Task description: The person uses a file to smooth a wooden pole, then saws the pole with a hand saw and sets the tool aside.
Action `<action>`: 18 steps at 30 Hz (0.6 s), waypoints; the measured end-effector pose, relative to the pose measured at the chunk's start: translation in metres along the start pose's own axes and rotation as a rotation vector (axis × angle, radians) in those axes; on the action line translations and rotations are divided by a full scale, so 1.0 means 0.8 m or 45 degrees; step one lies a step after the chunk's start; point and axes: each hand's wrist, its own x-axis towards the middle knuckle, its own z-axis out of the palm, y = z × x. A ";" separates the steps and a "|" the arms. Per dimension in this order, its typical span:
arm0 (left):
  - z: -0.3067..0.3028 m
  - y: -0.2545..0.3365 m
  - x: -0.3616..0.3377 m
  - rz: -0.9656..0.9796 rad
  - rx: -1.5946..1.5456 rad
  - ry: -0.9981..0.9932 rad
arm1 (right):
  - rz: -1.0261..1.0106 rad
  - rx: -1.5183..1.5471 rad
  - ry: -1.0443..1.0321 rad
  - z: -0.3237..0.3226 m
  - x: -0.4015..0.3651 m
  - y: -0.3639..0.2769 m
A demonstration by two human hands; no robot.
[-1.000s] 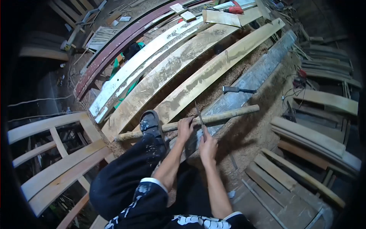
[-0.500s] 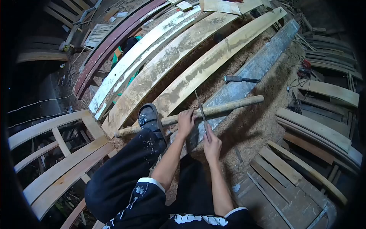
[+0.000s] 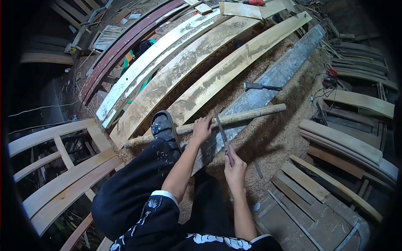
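Note:
A long round wooden pole lies slanted across a grey, dusty board. My left hand rests closed over the pole, gripping it from above. In my right hand is the handle of a narrow hand saw. Its blade crosses the pole just right of my left hand; the teeth are too small to make out. My sandalled foot presses on the pole further left. Beyond the pole, a dark-handled tool like a chisel lies on the grey board.
Several curved planks stretch across the sawdust ahead. A curved wooden frame stands at left. At right are stacked curved boards and a red power tool with a cord. Wood strips lie at lower right.
The saw and my right hand have moved back toward me along the cut line. My left hand and foot keep their places on the pole. The view has shifted slightly.

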 end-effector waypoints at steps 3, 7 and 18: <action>0.009 0.000 -0.003 0.074 0.008 0.099 | -0.097 -0.083 0.102 0.001 -0.009 0.002; 0.010 0.001 -0.003 0.016 -0.011 0.091 | -0.092 -0.027 0.051 -0.012 -0.003 0.005; 0.002 0.018 -0.001 -0.057 0.022 0.124 | -0.144 -0.094 -0.014 -0.021 0.001 -0.014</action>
